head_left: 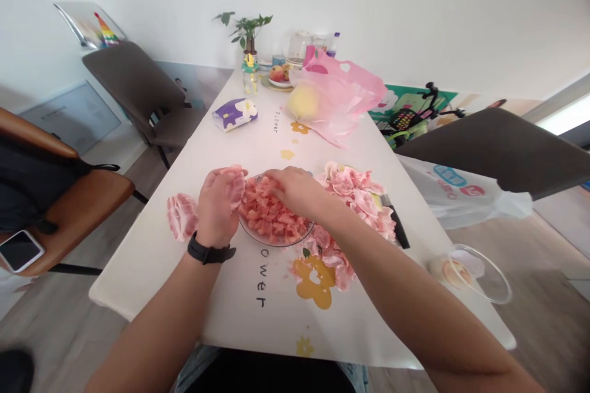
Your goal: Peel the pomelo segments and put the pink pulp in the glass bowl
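Note:
My left hand [218, 206], wearing a black watch, is closed around a pink pomelo piece [237, 187] at the left rim of a clear bowl [276, 244]. Loose pomelo pulp [271, 215] fills the bowl. My right hand [295, 190] reaches over the bowl from the right, its fingers bent down at the pulp; its fingertips are partly hidden, so whatever they pinch does not show. Left of my left hand lies a larger peeled pomelo chunk [182, 216]. Torn pomelo membranes [354, 196] are heaped right of the bowl, partly behind my right forearm.
A knife with a black handle [400, 228] lies beside the membranes. A clear container [482, 276] stands at the right edge. Farther back are a tissue pack [235, 115], a pink plastic bag [345, 89] with a round yellow fruit [303, 102], a bottle [250, 77] and a fruit plate [279, 82].

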The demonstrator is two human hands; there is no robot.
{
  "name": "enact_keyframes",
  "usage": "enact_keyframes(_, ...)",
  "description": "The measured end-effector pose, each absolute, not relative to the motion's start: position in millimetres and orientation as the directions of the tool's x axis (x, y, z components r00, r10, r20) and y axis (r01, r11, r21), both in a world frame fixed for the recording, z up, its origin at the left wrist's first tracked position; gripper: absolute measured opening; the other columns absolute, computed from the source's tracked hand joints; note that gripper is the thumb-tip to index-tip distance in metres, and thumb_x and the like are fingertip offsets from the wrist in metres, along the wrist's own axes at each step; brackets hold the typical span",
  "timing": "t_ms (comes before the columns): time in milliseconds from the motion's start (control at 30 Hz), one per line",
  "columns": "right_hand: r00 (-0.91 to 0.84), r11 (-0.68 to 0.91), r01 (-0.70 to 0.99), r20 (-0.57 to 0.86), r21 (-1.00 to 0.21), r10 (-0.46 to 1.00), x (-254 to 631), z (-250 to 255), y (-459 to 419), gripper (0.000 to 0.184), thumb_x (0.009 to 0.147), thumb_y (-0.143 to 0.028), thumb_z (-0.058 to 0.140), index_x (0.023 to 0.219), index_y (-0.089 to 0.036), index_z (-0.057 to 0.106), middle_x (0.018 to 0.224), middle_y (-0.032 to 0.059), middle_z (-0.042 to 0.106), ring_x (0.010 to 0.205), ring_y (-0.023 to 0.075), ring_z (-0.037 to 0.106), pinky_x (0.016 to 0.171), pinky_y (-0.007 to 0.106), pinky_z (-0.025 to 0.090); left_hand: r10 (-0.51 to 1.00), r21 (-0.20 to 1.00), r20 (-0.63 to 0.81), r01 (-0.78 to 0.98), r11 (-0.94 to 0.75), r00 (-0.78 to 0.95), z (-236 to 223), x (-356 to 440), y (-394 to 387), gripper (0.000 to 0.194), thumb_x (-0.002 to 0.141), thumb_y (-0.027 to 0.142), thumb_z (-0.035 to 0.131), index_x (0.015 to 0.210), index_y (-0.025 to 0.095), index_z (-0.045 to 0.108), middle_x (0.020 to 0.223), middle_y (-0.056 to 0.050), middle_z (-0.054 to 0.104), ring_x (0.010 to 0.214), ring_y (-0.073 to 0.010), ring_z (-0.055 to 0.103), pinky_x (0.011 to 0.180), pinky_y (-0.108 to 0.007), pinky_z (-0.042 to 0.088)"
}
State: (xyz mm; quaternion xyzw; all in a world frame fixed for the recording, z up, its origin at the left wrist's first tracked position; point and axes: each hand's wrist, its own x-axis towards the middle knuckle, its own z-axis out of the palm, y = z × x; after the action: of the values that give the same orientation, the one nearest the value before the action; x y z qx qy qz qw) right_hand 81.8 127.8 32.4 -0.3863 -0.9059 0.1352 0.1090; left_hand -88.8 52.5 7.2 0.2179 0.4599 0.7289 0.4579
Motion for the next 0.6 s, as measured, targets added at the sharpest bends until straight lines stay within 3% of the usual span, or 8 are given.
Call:
enact_keyframes(100, -0.693, 0.69, 0.646, 0.128, -0.328, 0.71, 75, 28, 126, 0.033, 0.102, -0.019, 0.06, 0.134, -0.017, 0.068, 0.125, 0.0173, 0.076, 0.12, 0.0318, 0.067, 0.105, 0.047, 0.049, 0.872, 0.872, -0.093, -0.462, -0.162, -0.481, 9, -86, 50, 0.015, 0.083, 0.029, 0.076, 0.092, 0.021, 0.068, 0.102, -0.007, 0.076, 0.089, -0.0197, 0.073, 0.074, -0.032, 0.056)
enact_keyframes(200, -0.711, 0.721, 0.588, 0.19, -0.368, 0.677, 72, 25, 119, 0.023, 0.101, -0.016, 0.059, 0.122, -0.016, 0.069, 0.134, 0.0157, 0.072, 0.122, 0.0283, 0.066, 0.105, 0.043, 0.05, 0.868, 0.864, -0.091, -0.472, -0.174, -0.487, 14, -82, 47, 0.014, 0.083, 0.026, 0.077, 0.092, 0.021, 0.067, 0.101, -0.006, 0.077, 0.093, -0.0192, 0.074, 0.081, -0.033, 0.057)
enact_keyframes(333, -0.784, 0.799, 0.517, 0.204, -0.308, 0.586, 64, 19, 109, 0.013, 0.104, -0.019, 0.058, 0.108, -0.018, 0.07, 0.121, 0.0127, 0.076, 0.116, 0.0262, 0.067, 0.103, 0.041, 0.049, 0.858, 0.864, -0.072, -0.461, -0.201, -0.509, 15, -83, 47, 0.015, 0.081, 0.026, 0.076, 0.091, 0.019, 0.068, 0.099, -0.006, 0.077, 0.09, -0.0184, 0.073, 0.075, -0.031, 0.056)
enact_keyframes(467, -0.824, 0.853, 0.457, 0.243, -0.251, 0.513, 53, 7, 104, 0.016, 0.106, -0.021, 0.057, 0.103, -0.019, 0.072, 0.109, 0.0103, 0.078, 0.112, 0.0244, 0.068, 0.105, 0.042, 0.047, 0.85, 0.863, -0.045, -0.45, -0.232, -0.524, 14, -85, 50, 0.014, 0.08, 0.025, 0.075, 0.089, 0.019, 0.067, 0.094, -0.005, 0.076, 0.085, -0.0167, 0.072, 0.073, -0.029, 0.055)
enact_keyframes(600, -0.851, 0.868, 0.454, 0.189, -0.203, 0.489, 47, 0, 101, 0.021, 0.106, -0.018, 0.054, 0.099, -0.018, 0.075, 0.104, 0.0097, 0.079, 0.111, 0.0248, 0.069, 0.11, 0.044, 0.046, 0.826, 0.881, -0.06, -0.419, -0.22, -0.56, 15, -86, 51, 0.018, 0.077, 0.028, 0.075, 0.088, 0.018, 0.066, 0.09, -0.005, 0.076, 0.074, -0.0158, 0.069, 0.065, -0.028, 0.051)
